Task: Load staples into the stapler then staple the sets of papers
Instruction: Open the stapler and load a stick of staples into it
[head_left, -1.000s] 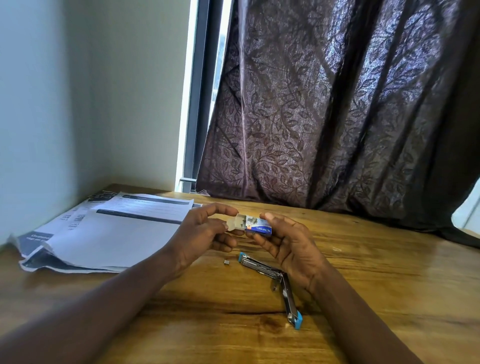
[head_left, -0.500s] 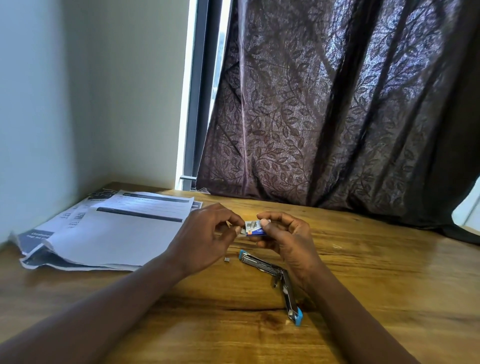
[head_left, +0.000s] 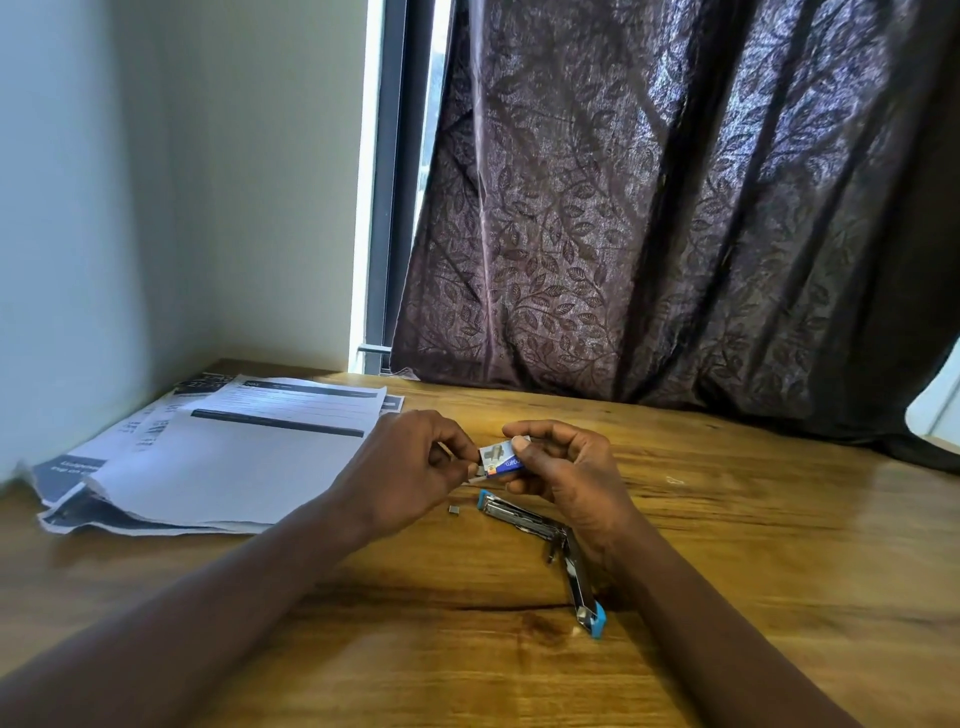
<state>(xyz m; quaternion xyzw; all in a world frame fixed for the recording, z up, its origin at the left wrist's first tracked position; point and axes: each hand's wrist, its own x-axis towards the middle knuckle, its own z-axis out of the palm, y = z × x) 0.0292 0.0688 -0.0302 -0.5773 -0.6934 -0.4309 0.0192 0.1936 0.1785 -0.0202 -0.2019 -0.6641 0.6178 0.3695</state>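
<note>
My right hand (head_left: 566, 467) grips a small blue and white staple box (head_left: 501, 459) just above the table. My left hand (head_left: 415, 467) pinches the left end of that box, where its inner part sticks out. Below the hands a metal stapler (head_left: 540, 540) with blue ends lies folded wide open on the wooden table (head_left: 779, 545). A small bit of staples (head_left: 453, 510) lies loose on the wood left of the stapler. A spread stack of printed papers (head_left: 223, 452) rests at the left of the table.
A dark leaf-patterned curtain (head_left: 675, 208) hangs down to the table's back edge. A pale wall (head_left: 130, 208) closes the left side behind the papers. A window frame (head_left: 387, 182) stands between wall and curtain.
The two hands have come closer together and the box has been pushed shorter between them. My left fingers have gone from spread to pinching the box's end. The stapler has not moved.
</note>
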